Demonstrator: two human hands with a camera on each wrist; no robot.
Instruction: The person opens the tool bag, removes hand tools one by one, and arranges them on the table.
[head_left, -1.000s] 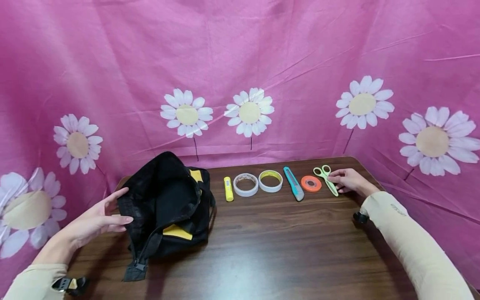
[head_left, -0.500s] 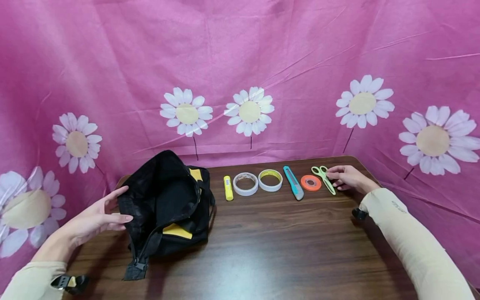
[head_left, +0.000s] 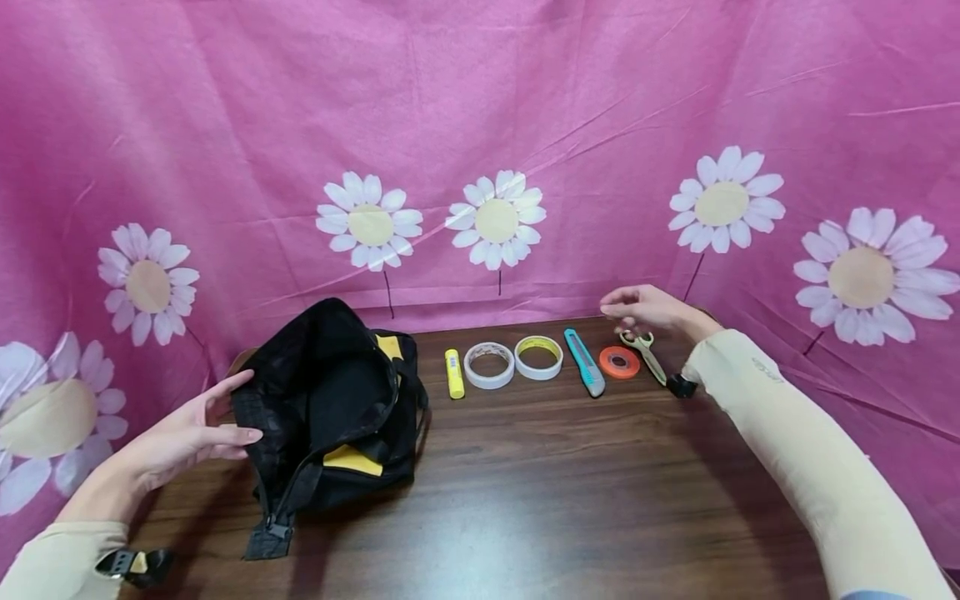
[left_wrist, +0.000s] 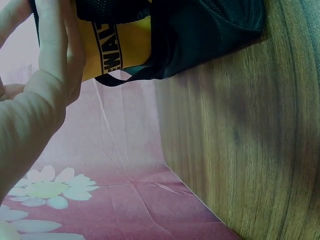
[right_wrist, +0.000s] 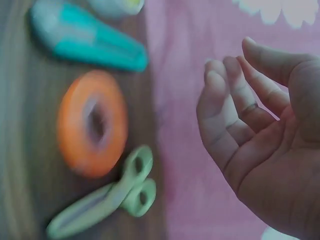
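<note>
My left hand [head_left: 180, 433] holds the left rim of a black tool bag [head_left: 270, 417], thumb on the near face and fingers behind. The bag's mouth gapes toward me; a yellow panel [left_wrist: 117, 45] with black lettering shows in the left wrist view. My right hand [head_left: 652, 312] hovers beyond the row's right end, fingers loosely bent around nothing. Below it lie pale green scissors [right_wrist: 110, 197], partly covered by the hand in the head view. Beside them are an orange tape roll [right_wrist: 67, 130] and a teal box cutter [right_wrist: 100, 42].
Farther left in the row lie a tape roll with yellow inner ring [head_left: 539, 374], a white tape roll [head_left: 490, 382] and a yellow glue stick [head_left: 454, 375]. The brown wooden table [head_left: 525, 492] ends against a pink flowered cloth [head_left: 465, 100].
The right hand let go of the scissors, which shifted slightly left and back, then rose away toward the far left. The left hand still holds the bag in place.
</note>
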